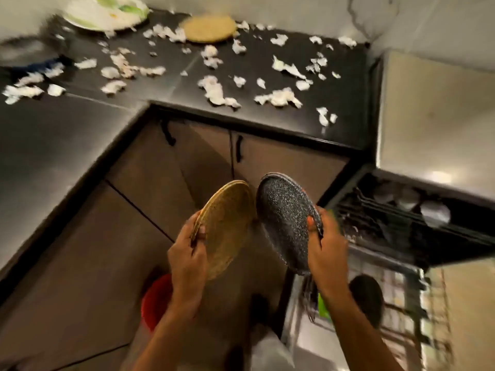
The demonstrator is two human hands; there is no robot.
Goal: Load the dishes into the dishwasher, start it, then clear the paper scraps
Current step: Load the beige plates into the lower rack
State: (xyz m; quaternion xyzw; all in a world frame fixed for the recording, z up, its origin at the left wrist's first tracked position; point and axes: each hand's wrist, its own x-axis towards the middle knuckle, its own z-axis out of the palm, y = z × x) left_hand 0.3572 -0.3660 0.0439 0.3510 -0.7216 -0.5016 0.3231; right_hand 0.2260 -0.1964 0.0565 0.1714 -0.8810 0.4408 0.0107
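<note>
left hand [187,259] fingers curled on rim of round tan woven-texture plate [227,223], right hand [325,253] pinching rim of round black speckled plate [284,220], the 2 tilted upright, nearly touching, just left of open dishwasher [396,226], crumpled white paper scraps [278,97] on glossy black counter [67,135]

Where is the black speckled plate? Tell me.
In the head view, the right hand grips the black speckled plate right of the tan plate, near the open dishwasher.

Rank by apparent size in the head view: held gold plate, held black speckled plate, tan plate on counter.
1. Gold plate and black speckled plate: look alike, tied.
2. Tan plate on the counter: looks smallest, but farther away, so unsure.
</note>
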